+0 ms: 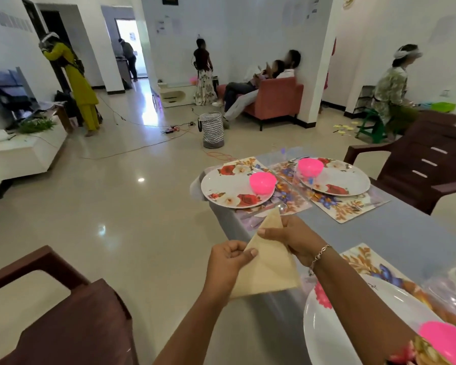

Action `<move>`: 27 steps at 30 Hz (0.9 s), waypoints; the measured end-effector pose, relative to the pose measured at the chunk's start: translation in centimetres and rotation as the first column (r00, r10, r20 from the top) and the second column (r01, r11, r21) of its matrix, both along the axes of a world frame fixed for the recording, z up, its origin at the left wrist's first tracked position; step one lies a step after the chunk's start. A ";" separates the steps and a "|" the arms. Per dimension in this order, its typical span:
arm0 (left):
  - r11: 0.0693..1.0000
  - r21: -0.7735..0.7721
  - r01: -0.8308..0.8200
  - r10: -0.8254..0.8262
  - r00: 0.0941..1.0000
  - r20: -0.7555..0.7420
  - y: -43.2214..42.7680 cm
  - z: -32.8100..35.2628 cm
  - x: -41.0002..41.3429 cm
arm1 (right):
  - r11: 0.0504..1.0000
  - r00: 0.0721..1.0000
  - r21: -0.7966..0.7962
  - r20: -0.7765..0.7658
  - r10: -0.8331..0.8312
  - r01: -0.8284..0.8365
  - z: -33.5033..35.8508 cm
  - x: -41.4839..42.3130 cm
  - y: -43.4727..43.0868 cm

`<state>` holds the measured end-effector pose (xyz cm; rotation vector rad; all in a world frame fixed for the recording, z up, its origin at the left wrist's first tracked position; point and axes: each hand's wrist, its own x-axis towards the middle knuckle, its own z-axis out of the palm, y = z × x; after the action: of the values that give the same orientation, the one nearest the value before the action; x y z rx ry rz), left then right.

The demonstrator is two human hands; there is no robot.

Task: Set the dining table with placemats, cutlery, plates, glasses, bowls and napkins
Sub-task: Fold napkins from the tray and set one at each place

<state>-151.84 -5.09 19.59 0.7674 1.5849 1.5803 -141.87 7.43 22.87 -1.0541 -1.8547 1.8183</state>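
Observation:
A cream napkin (267, 270), folded into a triangle, hangs above the table's near left edge. My left hand (228, 262) pinches its left edge and my right hand (292, 239) grips its upper right side. On the glass table (395, 233), two floral placemats carry flowered plates (229, 188) (348, 177), each with a pink bowl (262, 182) (310, 167). A clear glass (302, 180) stands between them. Cutlery (369, 204) lies on the far right placemat (337, 209). A third plate (334, 327) with a pink bowl (445, 341) sits at the bottom right.
Brown plastic chairs stand at the bottom left (63, 312) and the far right (419, 159). A zigzag laundry basket (211, 130) and cables lie on the tiled floor. Several people stand or sit farther back in the room.

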 end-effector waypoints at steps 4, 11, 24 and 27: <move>0.989 -0.128 0.076 -0.072 0.997 0.040 3.9 -1.0 -3.0 | 0.979 0.980 -0.085 -0.053 -0.191 0.187 -0.8 -0.9 5.5; 0.935 -0.242 0.259 -0.214 0.957 0.196 10.2 -2.6 -5.6 | 0.916 0.932 -0.225 -0.070 -0.356 0.333 -2.9 -1.1 12.0; 0.796 -0.470 0.382 -0.326 0.924 0.200 19.0 -8.7 -7.1 | 0.770 0.758 -0.089 0.275 -0.591 0.632 -10.8 -0.7 18.2; 0.770 -0.497 0.399 -0.340 0.917 0.209 20.9 -10.3 -7.8 | 0.728 0.701 -0.036 0.305 -0.645 0.685 -12.0 -1.3 20.0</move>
<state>-159.59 15.79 9.32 0.6204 1.5670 0.8169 -143.17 27.47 10.85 -1.8239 -1.1911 1.4123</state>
